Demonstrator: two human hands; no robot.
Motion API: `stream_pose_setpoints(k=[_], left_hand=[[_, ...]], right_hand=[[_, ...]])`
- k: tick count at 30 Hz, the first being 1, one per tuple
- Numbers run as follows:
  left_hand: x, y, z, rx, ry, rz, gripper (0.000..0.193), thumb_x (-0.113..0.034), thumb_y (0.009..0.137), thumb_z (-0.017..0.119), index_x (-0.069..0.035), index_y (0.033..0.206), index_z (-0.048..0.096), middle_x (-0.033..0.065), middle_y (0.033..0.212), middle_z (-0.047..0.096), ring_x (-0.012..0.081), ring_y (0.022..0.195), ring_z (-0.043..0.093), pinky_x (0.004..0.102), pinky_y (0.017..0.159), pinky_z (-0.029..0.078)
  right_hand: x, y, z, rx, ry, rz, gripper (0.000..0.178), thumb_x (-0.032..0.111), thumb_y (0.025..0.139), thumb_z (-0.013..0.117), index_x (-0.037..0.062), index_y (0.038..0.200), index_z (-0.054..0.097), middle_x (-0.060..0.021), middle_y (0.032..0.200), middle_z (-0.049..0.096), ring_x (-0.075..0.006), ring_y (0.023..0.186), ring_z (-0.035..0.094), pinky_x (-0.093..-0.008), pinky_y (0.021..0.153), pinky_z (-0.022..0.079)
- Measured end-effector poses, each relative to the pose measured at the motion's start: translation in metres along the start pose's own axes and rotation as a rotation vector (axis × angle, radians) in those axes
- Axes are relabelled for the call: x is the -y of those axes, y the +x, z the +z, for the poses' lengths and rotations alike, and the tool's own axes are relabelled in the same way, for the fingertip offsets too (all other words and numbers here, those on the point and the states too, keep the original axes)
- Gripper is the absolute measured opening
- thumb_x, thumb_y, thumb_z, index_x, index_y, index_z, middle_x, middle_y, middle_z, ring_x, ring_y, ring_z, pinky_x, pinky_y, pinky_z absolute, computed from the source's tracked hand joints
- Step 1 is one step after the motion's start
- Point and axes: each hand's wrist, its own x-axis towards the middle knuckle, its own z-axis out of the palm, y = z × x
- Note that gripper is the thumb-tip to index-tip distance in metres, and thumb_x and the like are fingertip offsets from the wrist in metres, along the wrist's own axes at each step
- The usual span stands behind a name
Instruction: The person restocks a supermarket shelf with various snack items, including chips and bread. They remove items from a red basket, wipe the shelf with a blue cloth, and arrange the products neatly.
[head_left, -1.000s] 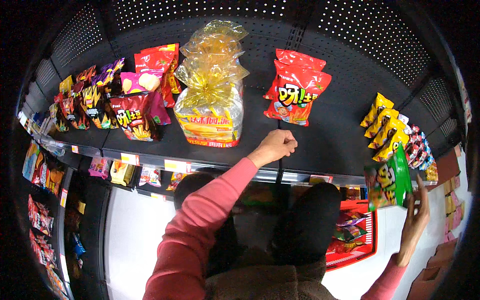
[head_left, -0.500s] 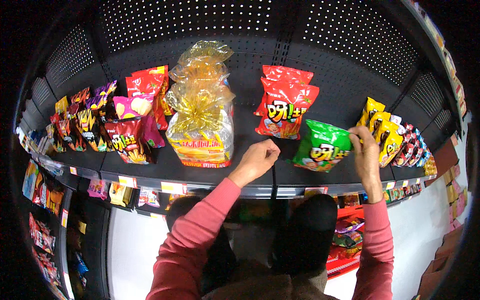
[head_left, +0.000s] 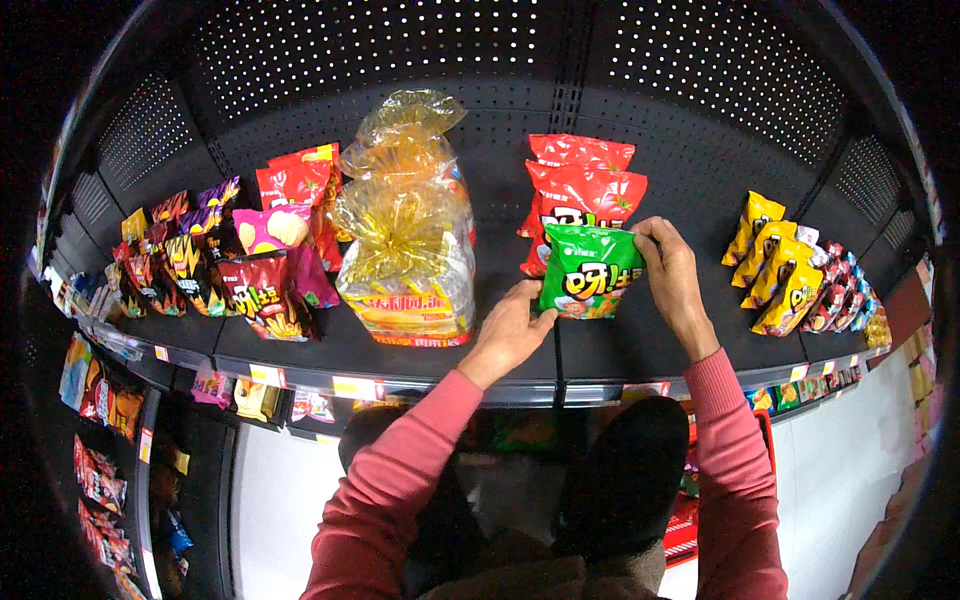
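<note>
A green snack bag point(head_left: 592, 272) stands upright on the black shelf, just in front of the red snack bags point(head_left: 596, 193) and partly covering the foremost one. My right hand point(head_left: 674, 275) pinches its upper right corner. At its lower left edge, my left hand point(head_left: 508, 332) closes thumb and fingers on the bag's side. Left of my hands are large clear bags with gathered gold tops point(head_left: 405, 260), standing one behind another.
Yellow snack bags point(head_left: 787, 297) stand in a row at the right. Dark red, pink and black snack bags point(head_left: 265, 300) crowd the shelf's left part. Price tags point(head_left: 357, 388) line the shelf's front edge. Below, a red basket point(head_left: 683, 530) sits near my knees. A perforated back panel point(head_left: 380, 40) rises behind.
The green bag has moved left, in front of the red bags, with my right hand on it. My left hand has come to its lower left edge. The view has shifted slightly.
</note>
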Motion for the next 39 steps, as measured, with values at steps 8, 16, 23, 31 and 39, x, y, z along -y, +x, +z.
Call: stream_pose_setpoints(k=[8,16,23,31,39], left_hand=[[0.003,0.002,0.007,-0.060,0.005,0.017,0.041,-0.020,0.092,0.069,0.003,0.124,0.057,0.0214,0.116,0.065,0.0311,0.093,0.070,0.0400,0.078,0.056],[0.011,0.004,0.011,-0.057,0.038,0.017,0.047,-0.025,0.092,0.070,0.005,0.126,0.055,0.0219,0.111,0.068,0.0288,0.083,0.072,0.0403,0.077,0.056],[0.016,0.003,0.017,-0.078,0.045,0.037,0.050,-0.029,0.094,0.069,0.005,0.127,0.053,0.0234,0.107,0.070,0.0310,0.084,0.072,0.0411,0.076,0.056],[0.019,0.005,0.019,-0.052,0.046,0.009,0.049,-0.033,0.095,0.067,0.004,0.125,0.054,0.0236,0.097,0.071,0.0324,0.083,0.071,0.0435,0.075,0.054],[0.006,0.004,0.016,-0.042,0.017,-0.082,0.049,-0.036,0.095,0.067,0.005,0.122,0.058,0.0233,0.110,0.070,0.0344,0.097,0.070,0.0417,0.085,0.054]], right_hand=[[-0.009,-0.006,0.015,-0.135,-0.003,-0.003,0.032,0.009,0.097,0.065,0.0050,0.128,0.060,-0.0100,0.116,0.063,-0.0218,0.112,0.061,-0.0327,0.098,0.048],[-0.022,-0.066,0.032,-0.067,0.538,0.337,0.058,0.021,0.100,0.066,-0.0023,0.146,0.040,-0.0207,0.137,0.057,-0.0270,0.128,0.055,-0.0394,0.109,0.044],[-0.031,-0.084,0.044,0.134,0.341,0.316,0.074,0.031,0.094,0.074,-0.0025,0.149,0.037,-0.0187,0.138,0.056,-0.0276,0.127,0.055,-0.0395,0.107,0.044],[-0.031,-0.083,0.047,0.143,0.295,0.300,0.062,0.031,0.091,0.076,-0.0054,0.135,0.052,-0.0228,0.122,0.067,-0.0326,0.117,0.064,-0.0414,0.098,0.050],[-0.026,-0.084,0.044,0.169,0.206,0.328,0.056,0.027,0.095,0.072,-0.0065,0.135,0.050,-0.0171,0.121,0.067,-0.0213,0.109,0.065,-0.0355,0.095,0.051]])
